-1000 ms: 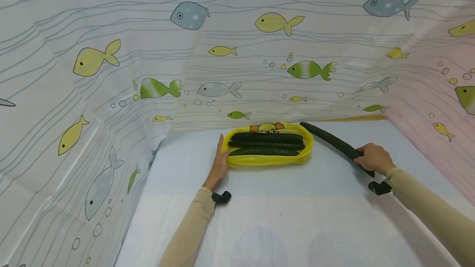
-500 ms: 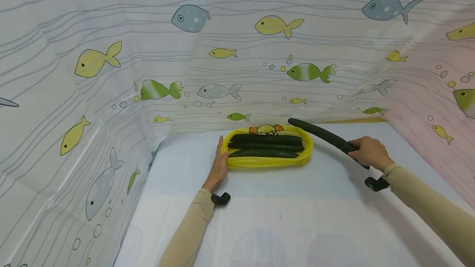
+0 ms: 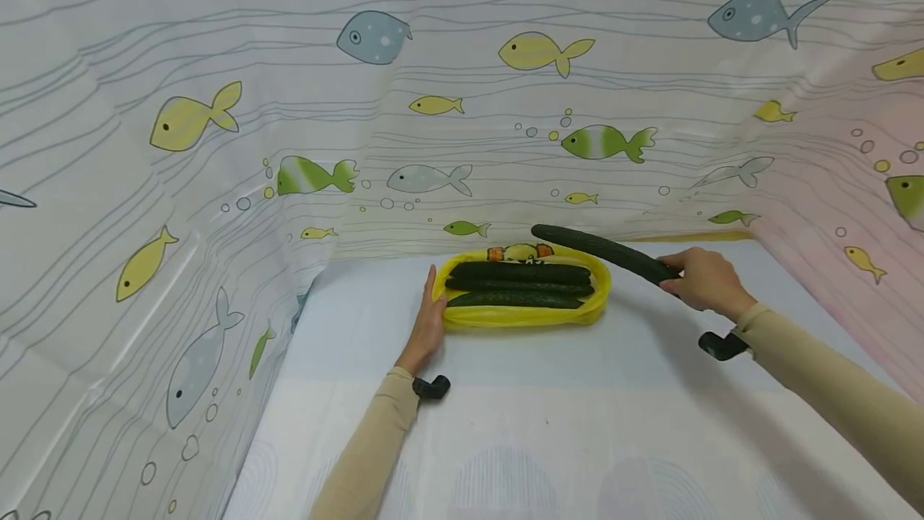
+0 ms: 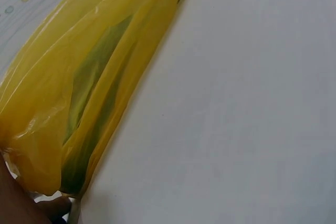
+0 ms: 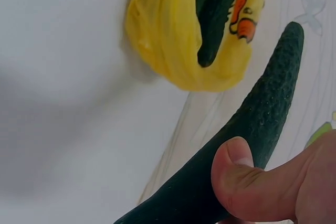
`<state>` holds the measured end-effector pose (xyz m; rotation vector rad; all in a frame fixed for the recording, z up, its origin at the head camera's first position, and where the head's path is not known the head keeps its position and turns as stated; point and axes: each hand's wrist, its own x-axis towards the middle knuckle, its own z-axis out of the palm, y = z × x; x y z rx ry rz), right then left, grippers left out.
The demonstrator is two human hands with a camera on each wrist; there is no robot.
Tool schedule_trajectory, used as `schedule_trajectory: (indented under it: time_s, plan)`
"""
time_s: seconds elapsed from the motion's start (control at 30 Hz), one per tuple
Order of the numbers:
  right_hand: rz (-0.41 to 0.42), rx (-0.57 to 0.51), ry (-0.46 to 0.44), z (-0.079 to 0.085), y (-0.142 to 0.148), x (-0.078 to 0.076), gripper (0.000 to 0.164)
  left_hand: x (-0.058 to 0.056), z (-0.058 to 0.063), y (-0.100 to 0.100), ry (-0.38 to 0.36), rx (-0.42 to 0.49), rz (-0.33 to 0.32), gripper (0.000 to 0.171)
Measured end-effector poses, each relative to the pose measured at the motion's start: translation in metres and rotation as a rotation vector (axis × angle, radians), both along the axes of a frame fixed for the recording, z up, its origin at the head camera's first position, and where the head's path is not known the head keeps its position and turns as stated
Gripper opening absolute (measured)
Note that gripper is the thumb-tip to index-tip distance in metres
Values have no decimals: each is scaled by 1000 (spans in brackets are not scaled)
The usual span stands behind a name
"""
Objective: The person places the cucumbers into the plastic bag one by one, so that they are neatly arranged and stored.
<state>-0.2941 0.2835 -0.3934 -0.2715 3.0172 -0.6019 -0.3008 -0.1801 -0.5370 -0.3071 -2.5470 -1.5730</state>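
A long dark green cucumber (image 3: 602,249) is in my right hand (image 3: 709,283), gripped near its right end and raised off the table. Its far end slants up to the left, above the back right of a yellow plastic bag (image 3: 527,318). Several cucumbers (image 3: 520,272) lie side by side in the bag's wide mouth. My left hand (image 3: 426,326) rests against the bag's left end, fingers extended along it. In the right wrist view, the thumb (image 5: 241,179) presses on the cucumber. The left wrist view shows cucumbers through the thin yellow plastic (image 4: 100,87).
The white table (image 3: 549,408) carries the bag near its back edge. Behind and at the sides hang fish-printed sheets (image 3: 462,135), the right one pinkish. A black wrist camera (image 3: 431,387) sits on the left wrist, another (image 3: 722,345) on the right.
My right hand has lifted the cucumber from the table and carried it left and up, its far end now above the bag's back edge. The left hand and bag stay in place.
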Motion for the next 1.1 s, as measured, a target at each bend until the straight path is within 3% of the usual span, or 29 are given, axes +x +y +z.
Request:
schedule_trajectory:
  time_s: [0.33, 1.1]
  plan:
    - [37, 57, -9, 4, -33, 0, 48, -1, 0, -1, 9, 4, 0, 65]
    - [161, 128, 69, -1, -106, -5, 44, 2, -1, -1, 21, 22, -5, 65]
